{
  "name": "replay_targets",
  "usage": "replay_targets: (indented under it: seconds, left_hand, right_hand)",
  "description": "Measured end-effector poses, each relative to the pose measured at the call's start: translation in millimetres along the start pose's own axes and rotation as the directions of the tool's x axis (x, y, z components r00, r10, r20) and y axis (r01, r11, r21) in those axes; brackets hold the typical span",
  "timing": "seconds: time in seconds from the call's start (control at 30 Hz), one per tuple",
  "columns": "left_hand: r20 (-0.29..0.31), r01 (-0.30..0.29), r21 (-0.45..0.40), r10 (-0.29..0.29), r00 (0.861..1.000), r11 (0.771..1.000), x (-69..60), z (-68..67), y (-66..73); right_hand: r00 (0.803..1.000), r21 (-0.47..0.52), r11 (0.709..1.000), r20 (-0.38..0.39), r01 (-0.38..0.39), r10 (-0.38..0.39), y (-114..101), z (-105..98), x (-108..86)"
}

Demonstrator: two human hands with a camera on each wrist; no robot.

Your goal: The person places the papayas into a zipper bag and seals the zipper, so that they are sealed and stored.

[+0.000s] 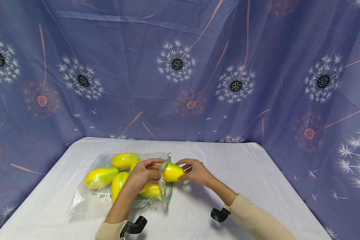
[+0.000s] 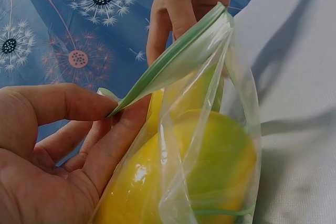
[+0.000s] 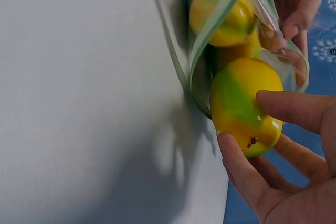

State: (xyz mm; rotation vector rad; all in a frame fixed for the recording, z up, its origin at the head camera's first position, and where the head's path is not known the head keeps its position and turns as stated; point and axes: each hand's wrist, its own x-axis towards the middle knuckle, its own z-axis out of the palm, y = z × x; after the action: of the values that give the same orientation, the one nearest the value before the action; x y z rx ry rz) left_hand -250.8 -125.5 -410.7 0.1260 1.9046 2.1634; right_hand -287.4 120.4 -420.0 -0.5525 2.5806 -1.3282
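Note:
A clear zip bag (image 1: 85, 201) with a green rim lies on its side, with several glossy yellow-green mangoes (image 1: 100, 177) inside. My left hand (image 1: 140, 176) is at the bag's mouth. In the left wrist view, its thumb and a finger pinch the green rim (image 2: 173, 59), and the mouth gapes. My right hand (image 1: 198, 171) holds one mango (image 3: 244, 103) by its outer end, fingertips on its sides. That mango lies partly out through the bag's mouth. Its far end is hidden by the bag and the left hand in the head view.
A white cloth covers the table (image 1: 243, 200). Behind it hangs a blue-purple curtain (image 1: 129, 83) with a dandelion print. Each wrist wears a black camera mount, such as the one on the right cuff (image 1: 220, 215).

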Motion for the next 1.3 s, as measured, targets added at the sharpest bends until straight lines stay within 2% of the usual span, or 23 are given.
replay_targets:
  seconds: [0.5, 0.73, 0.93, 1.1, 1.3]
  left_hand:
    - [-0.011, 0.004, -0.001, -0.004, 1.0, 1.0, 3.1, 0.3, -0.3]
    - [0.006, 0.005, 0.002, -0.005, 1.0, 1.0, 2.7, -0.3, -1.2]
    - [-0.006, 0.007, 0.008, -0.007, 1.0, 1.0, 3.3, 0.1, -1.7]
    - [-0.012, 0.009, 0.017, -0.009, 1.0, 1.0, 3.4, 0.6, -1.0]
    - [-0.029, 0.013, 0.023, -0.012, 0.999, 1.0, 2.6, 0.9, -1.6]
  right_hand:
    - [0.999, -0.006, 1.0, -0.041, -0.009, 0.009, -0.7, 18.2, 4.0]
    - [0.999, 0.013, 1.0, -0.029, -0.027, 0.027, -0.3, 22.1, 4.9]
    - [0.998, 0.056, 0.996, -0.009, -0.063, 0.063, 4.3, 21.9, 6.9]
    - [0.998, 0.062, 0.997, -0.042, -0.047, 0.05, 5.2, 22.6, 9.7]
    - [0.995, 0.052, 0.998, -0.093, -0.043, 0.047, 5.1, 33.1, 12.9]
